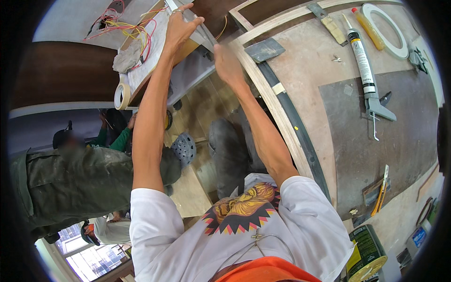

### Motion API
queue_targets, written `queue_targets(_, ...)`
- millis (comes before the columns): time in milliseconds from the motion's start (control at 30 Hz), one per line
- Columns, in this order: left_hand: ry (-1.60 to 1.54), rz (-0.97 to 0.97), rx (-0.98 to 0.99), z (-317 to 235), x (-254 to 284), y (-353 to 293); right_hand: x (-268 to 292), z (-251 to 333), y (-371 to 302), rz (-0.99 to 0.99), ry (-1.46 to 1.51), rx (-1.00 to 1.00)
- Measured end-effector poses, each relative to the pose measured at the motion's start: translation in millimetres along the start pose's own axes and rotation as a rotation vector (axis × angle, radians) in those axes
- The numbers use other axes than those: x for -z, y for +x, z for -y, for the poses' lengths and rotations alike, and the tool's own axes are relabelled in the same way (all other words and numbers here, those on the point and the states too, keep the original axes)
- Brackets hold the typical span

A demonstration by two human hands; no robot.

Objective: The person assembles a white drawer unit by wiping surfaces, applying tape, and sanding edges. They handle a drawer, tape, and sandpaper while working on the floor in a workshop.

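Note:
At the top of the head view, both my arms reach forward to a long, thin whitish strip (203, 32) along a cabinet-like panel. My left hand (180, 29) rests against the strip's upper part, index finger and thumb spread apart. Closer to me, my right hand (228, 65) is blurred by motion; its curled fingers meet the strip's lower end. Just right of it lies a dark, flat scraper-like plate (265, 49) on the wooden frame. The strip's far end runs out of the picture, and my right fingertips are hard to make out.
A caulking gun (367, 75), a putty knife (329, 25), a white ring-shaped roll (386, 31) and an orange utility knife (381, 193) lie on the right-hand board. A can (365, 254) stands lower right. Loose wires (136, 31) and masking tape (122, 94) are left. People work nearby.

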State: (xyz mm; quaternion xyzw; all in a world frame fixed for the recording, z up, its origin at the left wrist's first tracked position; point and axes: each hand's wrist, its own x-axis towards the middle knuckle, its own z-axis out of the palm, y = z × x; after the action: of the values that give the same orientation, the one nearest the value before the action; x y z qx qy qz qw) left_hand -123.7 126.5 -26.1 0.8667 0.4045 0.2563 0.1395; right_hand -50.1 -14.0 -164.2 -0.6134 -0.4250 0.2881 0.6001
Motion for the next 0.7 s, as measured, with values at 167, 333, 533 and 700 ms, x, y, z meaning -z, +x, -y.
queue_targets(167, -0.066, 0.05, 0.034, 4.9, -0.9, 0.8, 0.4, 1.4, -5.3, -0.01, -0.052, 0.067)
queue_targets(333, -0.1, 0.089, 0.001, 16.5, -5.1, 6.2, 3.4, 6.5, -4.3, 0.008, -0.117, 0.05)
queue_targets(533, 0.121, -0.176, -0.287, 49.4, -13.7, 13.3, -6.7, 17.4, -4.2, 0.018, -0.134, -0.005)
queue_targets(700, -0.014, 0.078, 0.203, 5.6, -10.3, 12.3, -5.6, -7.5, 6.9, 0.038, -0.022, -0.037)
